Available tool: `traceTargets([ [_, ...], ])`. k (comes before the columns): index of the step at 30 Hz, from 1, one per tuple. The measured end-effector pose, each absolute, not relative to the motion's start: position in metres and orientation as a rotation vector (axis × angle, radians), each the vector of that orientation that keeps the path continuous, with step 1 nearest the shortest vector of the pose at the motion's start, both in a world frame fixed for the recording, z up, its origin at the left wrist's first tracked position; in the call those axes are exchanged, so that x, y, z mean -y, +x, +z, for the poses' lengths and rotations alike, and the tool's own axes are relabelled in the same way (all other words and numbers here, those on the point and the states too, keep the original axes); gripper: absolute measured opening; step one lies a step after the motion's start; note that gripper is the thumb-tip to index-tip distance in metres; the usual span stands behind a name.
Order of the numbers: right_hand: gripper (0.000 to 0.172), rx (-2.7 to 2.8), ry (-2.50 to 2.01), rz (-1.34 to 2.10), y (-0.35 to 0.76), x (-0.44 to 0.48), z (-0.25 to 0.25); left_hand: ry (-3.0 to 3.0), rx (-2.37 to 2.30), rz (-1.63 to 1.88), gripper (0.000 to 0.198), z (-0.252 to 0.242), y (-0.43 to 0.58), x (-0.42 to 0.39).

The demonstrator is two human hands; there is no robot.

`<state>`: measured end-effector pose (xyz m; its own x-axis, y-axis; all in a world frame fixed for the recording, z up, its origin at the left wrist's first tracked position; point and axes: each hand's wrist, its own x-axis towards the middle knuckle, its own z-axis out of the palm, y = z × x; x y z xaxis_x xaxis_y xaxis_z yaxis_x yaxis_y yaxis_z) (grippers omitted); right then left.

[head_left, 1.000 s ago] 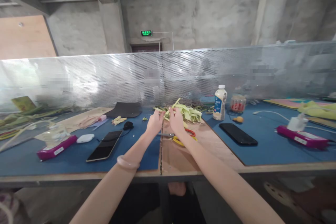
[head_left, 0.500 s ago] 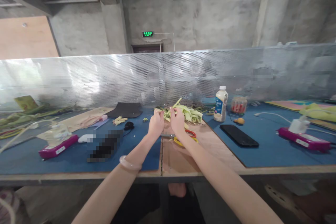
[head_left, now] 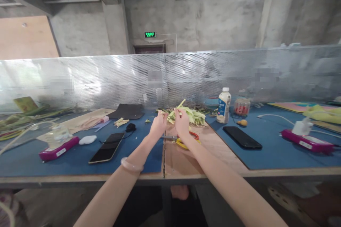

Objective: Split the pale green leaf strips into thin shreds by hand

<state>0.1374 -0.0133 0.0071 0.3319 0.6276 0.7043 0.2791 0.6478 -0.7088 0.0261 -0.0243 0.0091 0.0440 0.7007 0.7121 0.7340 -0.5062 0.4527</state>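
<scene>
My left hand (head_left: 158, 125) is closed in a pinch above the seam of the table. Pale plant bits show at its fingertips, too small to name exactly. Just to its right, my right hand (head_left: 182, 125) pinches a pale green leaf strip (head_left: 177, 114). Behind and beside it lies a heap of pale green leaf strips (head_left: 196, 116) on the bare wooden board (head_left: 202, 154). Under the right wrist are scissors (head_left: 195, 142) with red and yellow handles, their blades pointing left and partly hidden by the arm.
Left on the blue mat (head_left: 147, 152) lie a phone (head_left: 108, 148), a white case (head_left: 87, 140), a power strip (head_left: 60, 150) and yellowish scraps (head_left: 121, 122). Rightward are a bottle (head_left: 223, 106), a jar (head_left: 242, 107), another phone (head_left: 242, 137) and a power strip (head_left: 306, 142). A perforated metal screen (head_left: 128, 78) stands behind.
My right hand has shifted slightly right, so the gap between my hands is a little wider. Both hands stay pinched, and the leaf heap looks the same.
</scene>
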Motion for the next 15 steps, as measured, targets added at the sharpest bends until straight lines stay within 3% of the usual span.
traceTargets([
  [7, 0.032, 1.244, -0.897, 0.255, 0.1387, 0.0096, 0.0049, -2.285, 1.558, -1.493, 0.024, 0.0102, 0.0282, 0.0266],
  [15, 0.030, 1.246, -0.884, 0.362, 0.1405, 0.0040, 0.0016, -2.313, 1.535, -1.762, 0.022, 0.0088, 0.0241, 0.0248],
])
